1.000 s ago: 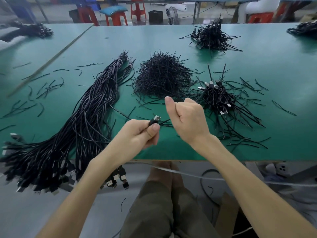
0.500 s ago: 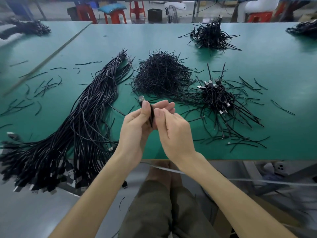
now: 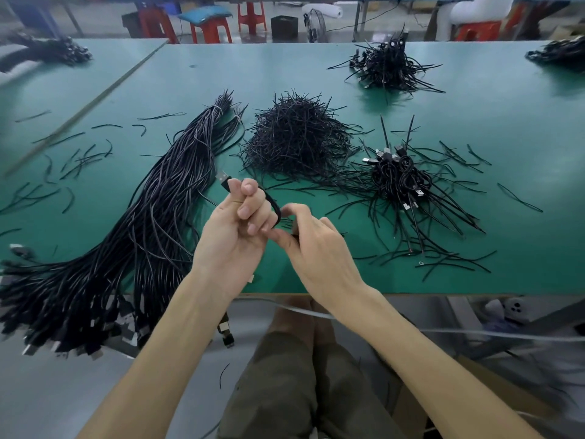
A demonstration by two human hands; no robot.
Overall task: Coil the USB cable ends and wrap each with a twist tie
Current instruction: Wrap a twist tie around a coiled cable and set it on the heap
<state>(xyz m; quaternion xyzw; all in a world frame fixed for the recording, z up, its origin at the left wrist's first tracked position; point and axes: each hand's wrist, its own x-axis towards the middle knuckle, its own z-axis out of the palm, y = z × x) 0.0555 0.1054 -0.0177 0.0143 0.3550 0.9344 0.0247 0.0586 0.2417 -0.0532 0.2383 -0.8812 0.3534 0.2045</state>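
Note:
My left hand (image 3: 234, 229) grips a black USB cable (image 3: 273, 205) above the front of the green table (image 3: 522, 217); the silver plug (image 3: 222, 178) sticks out above the fingers. The cable bends in a loop to my right hand (image 3: 313, 245), which pinches it just right of the left hand. A big bundle of loose black cables (image 3: 152, 223) lies at left and hangs over the table's front edge. A heap of black twist ties (image 3: 297, 137) lies behind my hands. Coiled, tied cables (image 3: 402, 175) are piled at right.
Another pile of tied cables (image 3: 384, 66) sits far back, more at the far right edge (image 3: 560, 53) and far left (image 3: 47, 50). Stray twist ties (image 3: 72, 156) are scattered at left. Red stools (image 3: 209, 30) stand beyond the table. My knees are below the front edge.
The plug end went from my left fingertips up into the fist. My hands came together and the right hand, earlier a fist apart, now pinches the bent cable loop.

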